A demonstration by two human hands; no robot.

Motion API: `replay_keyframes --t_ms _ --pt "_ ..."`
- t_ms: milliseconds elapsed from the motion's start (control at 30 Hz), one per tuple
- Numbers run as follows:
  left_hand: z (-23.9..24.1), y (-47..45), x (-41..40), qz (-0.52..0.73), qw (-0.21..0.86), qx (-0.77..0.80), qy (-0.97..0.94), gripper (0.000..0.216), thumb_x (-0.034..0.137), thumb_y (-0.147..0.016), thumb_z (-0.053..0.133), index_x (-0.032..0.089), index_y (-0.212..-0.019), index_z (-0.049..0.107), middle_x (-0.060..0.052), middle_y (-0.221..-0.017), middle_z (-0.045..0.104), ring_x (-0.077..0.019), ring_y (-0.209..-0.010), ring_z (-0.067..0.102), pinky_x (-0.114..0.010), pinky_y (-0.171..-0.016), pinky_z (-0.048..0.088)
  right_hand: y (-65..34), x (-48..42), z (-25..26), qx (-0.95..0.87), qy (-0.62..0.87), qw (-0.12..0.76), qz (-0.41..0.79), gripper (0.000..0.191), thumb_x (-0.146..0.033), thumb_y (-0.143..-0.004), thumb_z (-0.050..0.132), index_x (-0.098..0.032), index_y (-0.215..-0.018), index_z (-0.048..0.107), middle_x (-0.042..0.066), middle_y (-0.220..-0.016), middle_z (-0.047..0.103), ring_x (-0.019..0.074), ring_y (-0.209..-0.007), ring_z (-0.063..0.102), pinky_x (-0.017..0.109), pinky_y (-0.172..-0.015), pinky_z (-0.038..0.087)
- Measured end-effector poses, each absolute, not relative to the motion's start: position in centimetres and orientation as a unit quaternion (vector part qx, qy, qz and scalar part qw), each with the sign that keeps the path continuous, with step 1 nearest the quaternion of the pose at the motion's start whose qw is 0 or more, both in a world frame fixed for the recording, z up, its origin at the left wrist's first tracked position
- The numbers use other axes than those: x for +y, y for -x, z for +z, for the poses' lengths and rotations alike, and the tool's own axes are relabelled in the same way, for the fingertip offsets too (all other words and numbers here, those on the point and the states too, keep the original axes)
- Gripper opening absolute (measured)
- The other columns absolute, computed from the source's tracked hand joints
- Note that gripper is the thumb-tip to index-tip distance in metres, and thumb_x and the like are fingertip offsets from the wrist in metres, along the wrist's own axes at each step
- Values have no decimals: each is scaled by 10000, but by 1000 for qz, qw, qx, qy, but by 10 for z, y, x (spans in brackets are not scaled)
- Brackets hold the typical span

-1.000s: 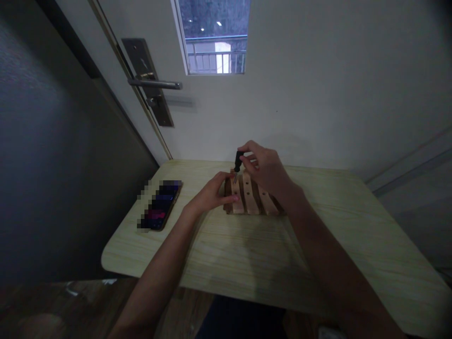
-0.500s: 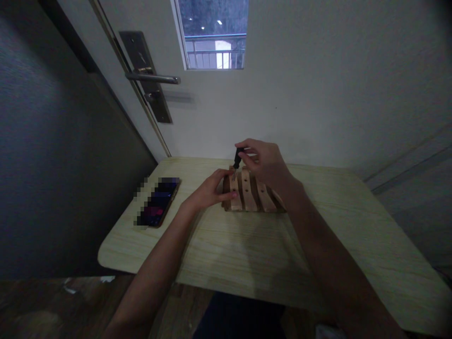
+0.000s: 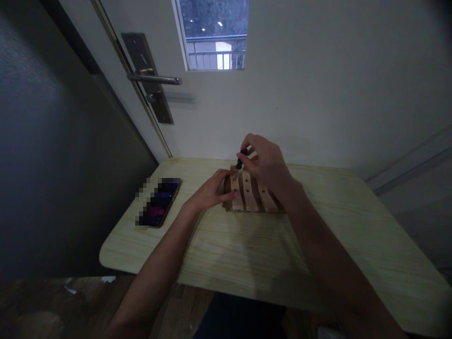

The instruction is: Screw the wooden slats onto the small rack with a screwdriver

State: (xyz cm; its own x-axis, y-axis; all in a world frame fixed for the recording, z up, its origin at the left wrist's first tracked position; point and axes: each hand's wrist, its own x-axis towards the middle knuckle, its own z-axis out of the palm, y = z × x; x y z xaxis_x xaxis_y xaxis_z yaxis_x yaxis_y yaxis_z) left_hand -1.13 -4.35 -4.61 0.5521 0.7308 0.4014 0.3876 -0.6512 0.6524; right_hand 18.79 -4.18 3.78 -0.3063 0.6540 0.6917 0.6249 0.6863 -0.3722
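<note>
My right hand [image 3: 263, 157] is closed around the black handle of a small screwdriver [image 3: 239, 163]. Its metal shaft slants down to the top of a wooden piece [image 3: 250, 200], near the left end. That piece has a brown base with several pale, wavy raised strips, dotted with dark holes. My left hand [image 3: 215, 189] grips the left end of the piece, index finger at the back and thumb on the front part of the first strip. The right side of the piece is partly hidden behind my right hand and wrist.
A light wood-grain table [image 3: 226, 254] carries the wooden piece. On its left side lies a phone [image 3: 160, 202], partly pixelated. Behind the table stands a white door [image 3: 310, 84] with a metal lever handle [image 3: 155, 79] and a small window [image 3: 215, 35].
My right hand has shifted slightly to the right, and the screwdriver handle leans further that way. The left hand keeps its place on the wooden piece.
</note>
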Motion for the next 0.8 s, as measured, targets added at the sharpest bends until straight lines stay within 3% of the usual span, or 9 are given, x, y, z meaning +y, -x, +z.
replay_keyframes --t_ms 133,400,533,800 --pt "-48 11 -42 348 250 330 -841 574 521 -834 681 230 -1291 493 -131 -1286 561 -298 -1190 558 -509 -1055 441 -187 -42 34 -810 382 442 43 190 -112 -805 545 -209 -967 559 44 -925 654 172 -774 618 317 -724 521" --pt "-48 11 -43 344 253 337 -839 571 513 -838 679 222 -1292 492 -134 -1305 552 -293 -1196 553 -497 -1055 441 -187 -43 37 -810 395 431 49 190 -140 -818 622 -221 -979 560 5 -850 639 146 -687 578 296 -667 490" --pt "-46 10 -44 337 249 340 -842 575 512 -838 673 208 -1294 498 -135 -1311 555 -294 -1203 554 -486 -1058 439 -186 -45 38 -815 398 419 38 95 -178 -844 603 -221 -920 565 22 -879 652 154 -711 585 305 -685 491" --pt "-47 11 -44 337 257 340 -840 564 516 -841 670 231 -1292 490 -123 -1308 552 -295 -1206 550 -491 -1067 435 -187 -44 39 -804 372 452 103 131 -159 -818 537 -198 -935 581 26 -852 675 163 -751 666 282 -661 538"
